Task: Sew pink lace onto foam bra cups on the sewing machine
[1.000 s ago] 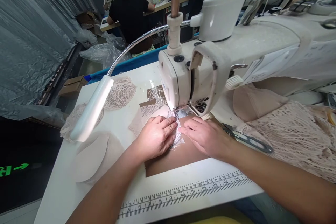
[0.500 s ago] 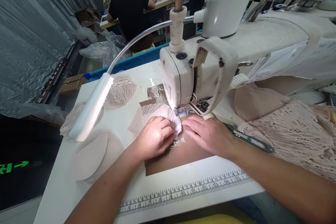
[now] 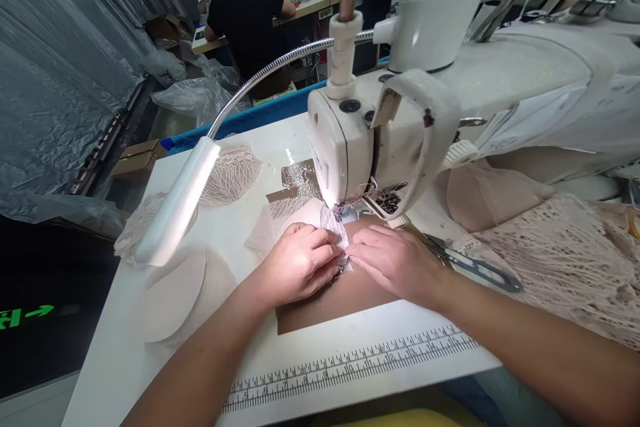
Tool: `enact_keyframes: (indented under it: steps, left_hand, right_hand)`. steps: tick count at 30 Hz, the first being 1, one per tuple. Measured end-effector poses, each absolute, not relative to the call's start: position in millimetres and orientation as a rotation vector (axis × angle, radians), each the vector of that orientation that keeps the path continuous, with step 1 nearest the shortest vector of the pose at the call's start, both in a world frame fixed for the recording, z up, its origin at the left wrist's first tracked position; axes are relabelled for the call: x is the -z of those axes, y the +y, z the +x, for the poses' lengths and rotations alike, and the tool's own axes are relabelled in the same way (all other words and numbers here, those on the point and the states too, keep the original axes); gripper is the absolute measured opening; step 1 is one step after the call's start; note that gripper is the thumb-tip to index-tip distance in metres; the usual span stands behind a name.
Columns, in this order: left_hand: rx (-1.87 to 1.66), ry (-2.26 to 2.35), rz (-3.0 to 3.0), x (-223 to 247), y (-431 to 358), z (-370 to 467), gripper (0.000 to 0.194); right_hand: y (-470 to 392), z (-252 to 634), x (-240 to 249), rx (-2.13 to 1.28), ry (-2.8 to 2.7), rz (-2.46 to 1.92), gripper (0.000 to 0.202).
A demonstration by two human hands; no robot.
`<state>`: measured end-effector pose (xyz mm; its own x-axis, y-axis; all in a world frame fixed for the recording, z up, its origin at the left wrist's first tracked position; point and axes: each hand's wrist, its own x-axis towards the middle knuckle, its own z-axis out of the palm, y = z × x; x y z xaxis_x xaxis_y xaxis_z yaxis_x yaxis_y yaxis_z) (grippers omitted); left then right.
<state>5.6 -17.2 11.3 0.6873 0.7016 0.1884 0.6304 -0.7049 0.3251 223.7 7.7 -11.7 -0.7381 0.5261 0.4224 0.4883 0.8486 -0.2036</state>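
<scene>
A small pale lace piece (image 3: 331, 220) lies under the needle of the white sewing machine (image 3: 336, 140), its near end between my hands. My left hand (image 3: 303, 260) has its fingers curled together on the left edge of this lace. From the right, my right hand (image 3: 393, 259) pinches the near end, its fingertips close to those of my left hand. Beneath both hands is a brown sheet (image 3: 320, 312) on the white table. Lace and mesh fabric (image 3: 263, 230) spreads to the left of the needle.
A white lamp (image 3: 177, 203) on a bent metal neck hangs over lace cups (image 3: 233, 175) and beige round pads (image 3: 175, 297) at left. Grey snips (image 3: 483, 267) and lace garments (image 3: 555, 233) lie at right. A printed ruler (image 3: 350, 370) runs along the front edge. Two people sit behind.
My right hand's fingertips have moved down and left onto the lace's near end and are more bunched. My left hand has shifted slightly right. The camera view has moved a little.
</scene>
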Motion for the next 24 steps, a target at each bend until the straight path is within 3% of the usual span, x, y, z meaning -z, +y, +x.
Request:
enact_keyframes:
  steps: [11, 24]
  left_hand:
    - [-0.400, 1.014, 2.639, -13, -17, 5, 0.027]
    - [-0.275, 1.341, 2.737, -8, -19, 17, 0.035]
  right_hand:
    - [8, 224, 14, -0.137, -2.564, -0.849, 0.023]
    - [6, 224, 13, -0.029, -2.624, -0.804, 0.025]
